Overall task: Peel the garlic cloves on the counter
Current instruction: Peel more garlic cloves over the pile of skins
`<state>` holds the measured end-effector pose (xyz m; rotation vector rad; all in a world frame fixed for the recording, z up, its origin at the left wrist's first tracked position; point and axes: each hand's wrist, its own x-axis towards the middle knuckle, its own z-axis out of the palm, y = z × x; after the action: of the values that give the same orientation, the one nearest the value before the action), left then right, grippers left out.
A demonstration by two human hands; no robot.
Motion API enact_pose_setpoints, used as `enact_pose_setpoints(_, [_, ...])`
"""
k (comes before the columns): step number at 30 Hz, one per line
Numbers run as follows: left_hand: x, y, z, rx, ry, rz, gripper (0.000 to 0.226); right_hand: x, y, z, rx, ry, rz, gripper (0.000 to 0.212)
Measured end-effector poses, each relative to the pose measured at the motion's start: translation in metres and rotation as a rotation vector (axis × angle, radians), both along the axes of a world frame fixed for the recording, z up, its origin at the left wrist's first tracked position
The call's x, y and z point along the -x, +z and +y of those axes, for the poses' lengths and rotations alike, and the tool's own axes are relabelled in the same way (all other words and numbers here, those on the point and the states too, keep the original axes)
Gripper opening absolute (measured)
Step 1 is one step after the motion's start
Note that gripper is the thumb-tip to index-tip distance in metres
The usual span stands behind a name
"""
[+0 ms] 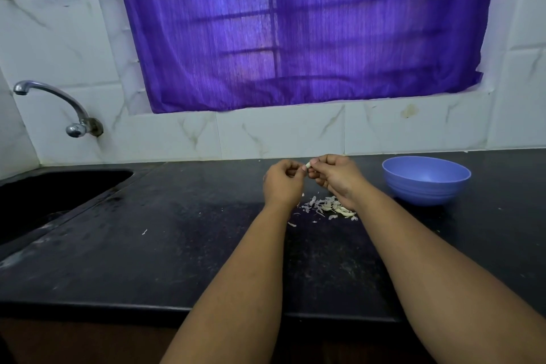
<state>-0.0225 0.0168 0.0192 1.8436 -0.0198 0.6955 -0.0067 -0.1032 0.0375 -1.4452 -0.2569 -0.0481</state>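
A small pale garlic clove is held above the black counter, pinched between the fingertips of both hands. My right hand grips it from the right with curled fingers. My left hand has its fingers curled and its fingertips meet the clove's left end. Below the hands lies a small heap of garlic cloves and papery skins on the counter, partly hidden by my right wrist.
A blue plastic bowl stands on the counter to the right of the hands. A dark sink is set into the counter at the left, with a metal tap on the tiled wall. A purple curtain hangs behind.
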Motion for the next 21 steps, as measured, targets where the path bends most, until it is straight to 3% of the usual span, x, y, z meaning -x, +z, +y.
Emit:
enact_pose_setpoints(9, [0.0011, 0.0017, -0.0018, 0.055, -0.007, 0.012, 0.006, 0.0045, 0.0008, 0.0024, -0.054, 0.030, -0.018, 0.010])
enact_pose_setpoints(21, [0.0035, 0.0011, -0.0015, -0.310, 0.095, -0.008, 0.006, 0.0053, 0.0019, 0.0015, -0.041, 0.016, -0.020, 0.015])
